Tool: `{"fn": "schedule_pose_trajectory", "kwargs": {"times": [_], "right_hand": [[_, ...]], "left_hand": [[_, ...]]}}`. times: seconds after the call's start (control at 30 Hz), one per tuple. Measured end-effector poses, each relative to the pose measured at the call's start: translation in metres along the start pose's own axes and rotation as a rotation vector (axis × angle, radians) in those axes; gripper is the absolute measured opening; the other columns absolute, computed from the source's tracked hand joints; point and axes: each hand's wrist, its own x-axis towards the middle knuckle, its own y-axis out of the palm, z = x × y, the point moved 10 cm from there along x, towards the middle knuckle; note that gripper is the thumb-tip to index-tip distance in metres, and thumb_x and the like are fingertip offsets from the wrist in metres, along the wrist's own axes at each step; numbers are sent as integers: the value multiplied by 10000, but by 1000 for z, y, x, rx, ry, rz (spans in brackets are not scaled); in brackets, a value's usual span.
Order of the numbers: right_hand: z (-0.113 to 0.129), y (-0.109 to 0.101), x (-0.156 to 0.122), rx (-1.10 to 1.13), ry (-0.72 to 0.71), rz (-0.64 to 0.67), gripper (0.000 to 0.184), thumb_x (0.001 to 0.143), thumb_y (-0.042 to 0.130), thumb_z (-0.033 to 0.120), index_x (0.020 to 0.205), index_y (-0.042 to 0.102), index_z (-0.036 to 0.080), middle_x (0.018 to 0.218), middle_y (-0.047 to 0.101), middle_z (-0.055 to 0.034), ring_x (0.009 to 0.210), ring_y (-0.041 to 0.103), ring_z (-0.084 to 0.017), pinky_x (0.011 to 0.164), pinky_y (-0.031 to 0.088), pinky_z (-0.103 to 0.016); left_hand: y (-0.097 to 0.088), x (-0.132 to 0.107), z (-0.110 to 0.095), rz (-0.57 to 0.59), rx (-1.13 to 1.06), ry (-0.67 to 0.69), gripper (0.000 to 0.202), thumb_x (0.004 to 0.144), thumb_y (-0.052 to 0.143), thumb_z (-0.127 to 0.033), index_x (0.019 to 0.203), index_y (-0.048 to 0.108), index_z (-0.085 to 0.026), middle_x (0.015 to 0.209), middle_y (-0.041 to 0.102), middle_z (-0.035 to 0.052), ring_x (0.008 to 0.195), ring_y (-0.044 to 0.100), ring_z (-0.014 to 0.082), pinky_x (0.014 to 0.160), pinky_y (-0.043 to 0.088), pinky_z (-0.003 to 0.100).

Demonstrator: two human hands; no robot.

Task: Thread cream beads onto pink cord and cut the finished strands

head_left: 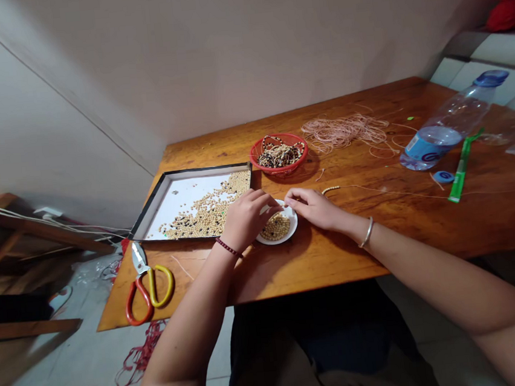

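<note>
My left hand (247, 219) curls over the near-left rim of a small white saucer (293, 221), and my right hand (312, 208) reaches its far-right rim. Their fingertips nearly meet above the saucer's tan beads (275, 226); anything thin between them is too small to tell. Just right of my right hand, a thin thread with a few beads (330, 189) lies on the wooden table (336, 252). Behind my left hand stands a black-edged tray (180, 200) with white lining, strewn with tan beads (209, 214).
A red basket (280, 169) of dark and tan beads sits behind the saucer. Beyond lie tangled pink cords (345, 131), a water bottle (446, 123), a green strip (462, 167), and a blue cap (443, 176). Orange-yellow scissors (146, 282) rest at the table's left corner.
</note>
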Motion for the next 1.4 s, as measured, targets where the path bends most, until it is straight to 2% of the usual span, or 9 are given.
{"fn": "schedule_pose_trajectory", "kwargs": {"times": [0.2,0.4,0.57,1.03,1.17,1.27,1.4], "right_hand": [[-5,3,0,125,42,21,385,933,370,446,916,633,165,748,605,-37,701,536,-155,651,402,-270],[-8,5,1,181,74,27,509,917,334,552,833,638,152,714,600,-42,673,525,-156,630,401,-273],[-6,4,2,50,17,35,412,902,408,511,727,569,175,719,605,-30,703,529,-162,669,393,-272],[-6,-10,2,-100,21,-69,315,933,331,360,699,469,200,683,541,-14,670,499,-157,639,348,-267],[-11,-15,0,-230,51,-89,312,932,353,332,696,511,201,688,586,-27,678,533,-169,644,355,-276],[-9,-19,0,-261,49,-98,357,935,343,297,707,598,193,783,660,-61,767,585,-189,726,388,-292],[13,-37,-2,-220,-77,-258,429,961,306,355,820,666,168,906,677,-97,900,595,-215,853,396,-329]], "left_hand": [[-2,0,-4,-6,-28,30,236,901,522,-393,877,679,-219,841,663,37,804,547,166,709,413,283],[-6,1,-5,-27,-77,19,233,917,497,-357,894,679,-214,853,660,46,797,562,158,724,423,281],[-8,1,-3,-34,-75,-23,213,927,469,-326,895,635,-196,856,655,42,803,566,158,723,426,277],[-12,1,3,-34,34,-82,155,939,408,-237,911,552,-189,885,627,53,816,531,179,692,389,283],[-12,1,4,-34,44,-88,166,945,399,-238,912,553,-186,880,621,55,818,523,180,694,387,282],[-10,2,1,-27,16,-52,174,947,400,-243,901,556,-182,859,611,51,805,515,176,697,390,281],[-11,2,-7,-40,-43,7,197,950,413,-284,898,576,-187,873,608,47,818,523,171,722,409,281]]}}
